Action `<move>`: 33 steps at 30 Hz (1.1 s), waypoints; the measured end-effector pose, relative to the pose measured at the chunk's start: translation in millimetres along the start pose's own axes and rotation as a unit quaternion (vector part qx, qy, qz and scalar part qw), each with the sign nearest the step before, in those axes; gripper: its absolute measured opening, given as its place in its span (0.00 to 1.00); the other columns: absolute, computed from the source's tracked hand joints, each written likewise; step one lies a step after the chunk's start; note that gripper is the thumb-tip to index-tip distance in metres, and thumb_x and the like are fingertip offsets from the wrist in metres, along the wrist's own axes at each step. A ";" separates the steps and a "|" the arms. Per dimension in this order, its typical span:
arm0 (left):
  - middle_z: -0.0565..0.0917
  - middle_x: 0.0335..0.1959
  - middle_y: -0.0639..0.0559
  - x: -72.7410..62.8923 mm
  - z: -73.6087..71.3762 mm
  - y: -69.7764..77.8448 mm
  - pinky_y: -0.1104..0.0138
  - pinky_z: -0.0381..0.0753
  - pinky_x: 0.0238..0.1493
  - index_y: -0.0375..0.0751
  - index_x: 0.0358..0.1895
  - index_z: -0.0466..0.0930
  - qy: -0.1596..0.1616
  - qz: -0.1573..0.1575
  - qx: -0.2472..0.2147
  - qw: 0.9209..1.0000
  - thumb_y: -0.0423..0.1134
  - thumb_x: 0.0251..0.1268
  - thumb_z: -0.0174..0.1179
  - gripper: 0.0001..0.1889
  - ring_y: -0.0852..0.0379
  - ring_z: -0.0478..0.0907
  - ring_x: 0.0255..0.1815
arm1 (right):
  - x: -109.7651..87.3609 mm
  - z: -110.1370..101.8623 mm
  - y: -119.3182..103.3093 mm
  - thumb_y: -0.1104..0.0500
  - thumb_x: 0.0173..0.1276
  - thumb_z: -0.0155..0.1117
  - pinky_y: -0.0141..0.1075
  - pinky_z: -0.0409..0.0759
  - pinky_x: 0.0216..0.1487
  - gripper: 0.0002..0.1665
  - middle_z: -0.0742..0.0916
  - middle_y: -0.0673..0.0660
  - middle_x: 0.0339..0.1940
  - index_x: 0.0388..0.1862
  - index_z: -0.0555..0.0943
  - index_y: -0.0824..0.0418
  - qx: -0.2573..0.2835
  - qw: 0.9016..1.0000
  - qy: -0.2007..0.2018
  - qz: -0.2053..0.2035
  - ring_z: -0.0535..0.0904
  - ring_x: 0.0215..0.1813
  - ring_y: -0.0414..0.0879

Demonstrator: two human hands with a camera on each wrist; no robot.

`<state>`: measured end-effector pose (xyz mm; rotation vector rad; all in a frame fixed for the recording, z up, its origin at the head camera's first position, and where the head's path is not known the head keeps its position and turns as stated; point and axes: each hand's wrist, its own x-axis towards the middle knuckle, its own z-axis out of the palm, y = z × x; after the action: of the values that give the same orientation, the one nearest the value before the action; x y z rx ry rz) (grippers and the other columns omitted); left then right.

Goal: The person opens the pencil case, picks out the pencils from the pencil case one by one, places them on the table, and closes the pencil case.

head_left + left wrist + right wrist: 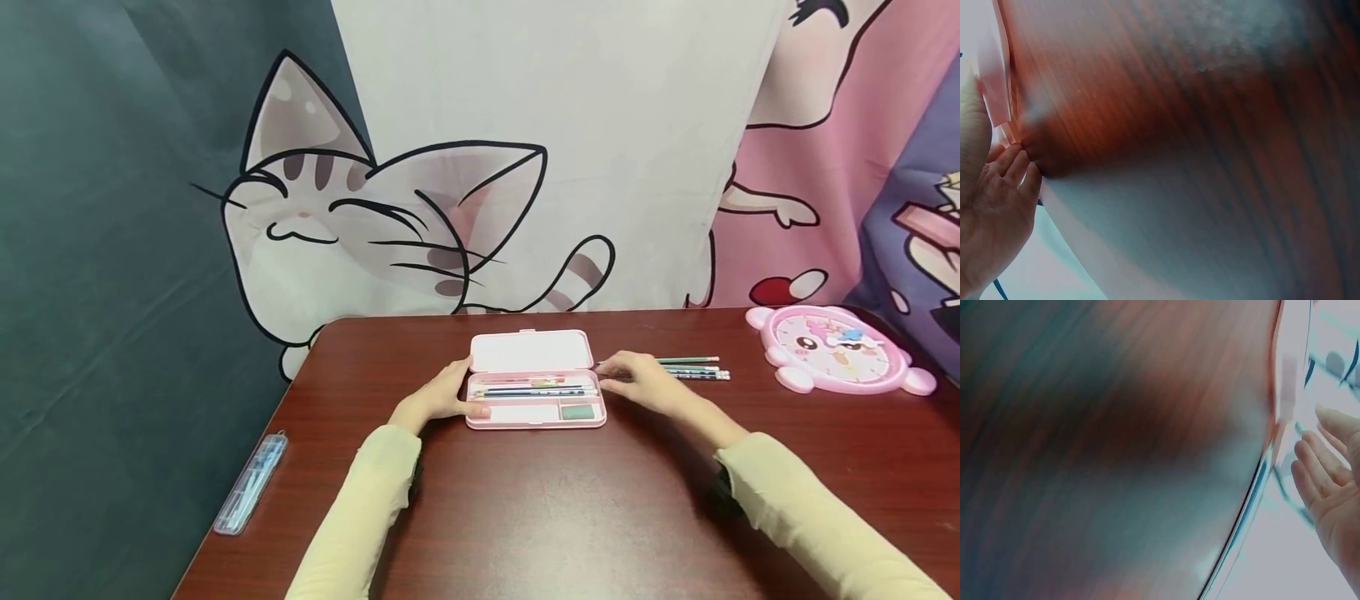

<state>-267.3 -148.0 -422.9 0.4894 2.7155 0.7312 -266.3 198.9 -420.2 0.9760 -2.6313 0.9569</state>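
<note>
A pink pencil case (536, 425) lies on the table with its lid (531, 351) laid back. Several pencils (525, 391) fill its rear compartment, and a grey-green block (577, 412) sits at the front right. My left hand (442, 394) grips the case's left end, thumb over the front corner and fingers along the outer side. At the right end is my right hand (637, 382), fingertips right by the case wall. Its thumb and fingers stand apart in the right wrist view, with nothing showing between them. Several loose pencils (693, 372) lie partly hidden behind that hand.
A pink animal-shaped clock (832, 350) lies at the far right of the brown table (540, 517). Near the left edge is a clear slim case (251, 483) with bluish contents. Behind the table hangs a cartoon-printed cloth (637, 150).
</note>
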 end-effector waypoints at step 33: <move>0.54 0.71 0.39 -0.5 -0.6 0.1 0.54 0.53 0.70 0.35 0.72 0.43 -0.003 -0.001 0.004 1.000 0.55 0.48 0.67 0.54 0.46 0.50 0.72 | 6.2 13.0 -8.2 0.71 0.56 0.63 0.37 0.79 0.33 0.07 0.86 0.59 0.31 0.35 0.83 0.70 -0.078 0.994 0.015 -0.078 0.80 0.33 0.46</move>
<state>-266.9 -148.4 -422.3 0.4896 2.7153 0.7165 -265.1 182.8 -423.9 1.1011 -2.5165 0.7144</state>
